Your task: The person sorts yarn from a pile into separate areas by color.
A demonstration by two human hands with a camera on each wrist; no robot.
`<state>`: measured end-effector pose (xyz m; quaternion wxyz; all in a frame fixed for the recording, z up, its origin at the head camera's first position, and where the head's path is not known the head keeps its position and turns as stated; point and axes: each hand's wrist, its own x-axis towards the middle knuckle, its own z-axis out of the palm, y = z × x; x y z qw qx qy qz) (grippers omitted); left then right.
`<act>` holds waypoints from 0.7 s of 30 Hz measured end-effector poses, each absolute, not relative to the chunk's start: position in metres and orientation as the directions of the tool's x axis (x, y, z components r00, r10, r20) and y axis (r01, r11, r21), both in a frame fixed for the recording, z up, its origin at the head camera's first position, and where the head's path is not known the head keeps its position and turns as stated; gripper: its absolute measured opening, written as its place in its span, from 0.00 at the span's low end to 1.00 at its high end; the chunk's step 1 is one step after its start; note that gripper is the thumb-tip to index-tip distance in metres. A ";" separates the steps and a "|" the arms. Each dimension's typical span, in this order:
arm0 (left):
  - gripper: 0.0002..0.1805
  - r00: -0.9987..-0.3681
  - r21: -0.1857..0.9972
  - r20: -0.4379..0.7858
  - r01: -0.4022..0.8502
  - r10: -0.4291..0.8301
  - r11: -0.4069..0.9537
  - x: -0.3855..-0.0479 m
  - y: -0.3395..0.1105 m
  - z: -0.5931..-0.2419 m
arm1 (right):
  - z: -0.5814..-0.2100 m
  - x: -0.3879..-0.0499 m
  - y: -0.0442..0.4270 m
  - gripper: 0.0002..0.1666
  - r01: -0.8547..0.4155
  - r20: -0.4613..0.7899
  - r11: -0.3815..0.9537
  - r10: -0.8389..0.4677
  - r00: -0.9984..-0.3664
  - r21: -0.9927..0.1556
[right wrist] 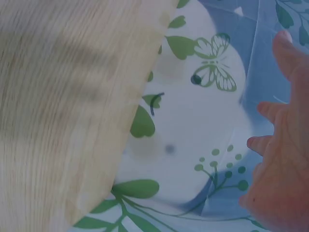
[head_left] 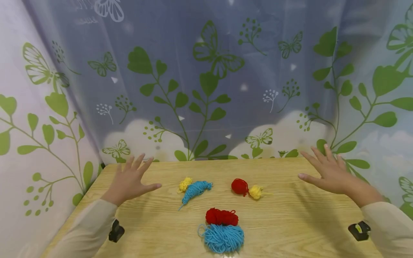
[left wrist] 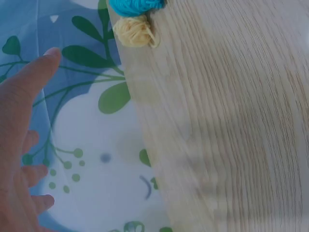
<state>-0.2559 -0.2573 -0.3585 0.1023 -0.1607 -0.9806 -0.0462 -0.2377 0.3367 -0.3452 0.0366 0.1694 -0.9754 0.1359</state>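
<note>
Both hands hover above the table with fingers spread, holding nothing. My left hand point(head_left: 129, 180) is at the left, nearest a small yellow yarn ball point(head_left: 185, 184) and a blue yarn bundle point(head_left: 195, 190) that touch each other. The right hand point(head_left: 332, 175) is at the far right, nearest another small yellow yarn ball point(head_left: 256, 192) beside a red yarn ball point(head_left: 240, 186). Closer to me, a red yarn skein point(head_left: 221, 217) lies against a larger blue yarn skein point(head_left: 224, 238). In the left wrist view, a yellow ball point(left wrist: 133, 31) sits by the table edge, away from the thumb.
The wooden table point(head_left: 284, 222) ends at a curtain point(head_left: 219, 107) printed with leaves and butterflies, which also runs along both sides. Black wrist devices show under the left sleeve point(head_left: 116, 231) and the right sleeve point(head_left: 390, 225).
</note>
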 end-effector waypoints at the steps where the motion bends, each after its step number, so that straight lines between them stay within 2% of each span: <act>1: 0.54 -0.927 0.056 0.214 0.325 0.307 0.944 -0.257 -0.256 -0.360 | -0.347 -0.238 0.335 0.50 -0.338 0.111 0.905 -0.320 -0.941 -0.257; 16: 0.52 -0.868 0.093 0.246 0.463 0.430 0.882 -0.286 -0.224 -0.388 | -0.382 -0.245 0.296 0.48 -0.370 0.085 0.838 -0.368 -0.926 -0.401; 21: 0.52 -0.854 0.151 0.237 0.503 0.462 0.851 -0.295 -0.215 -0.398 | -0.397 -0.246 0.285 0.47 -0.375 0.083 0.810 -0.380 -0.921 -0.450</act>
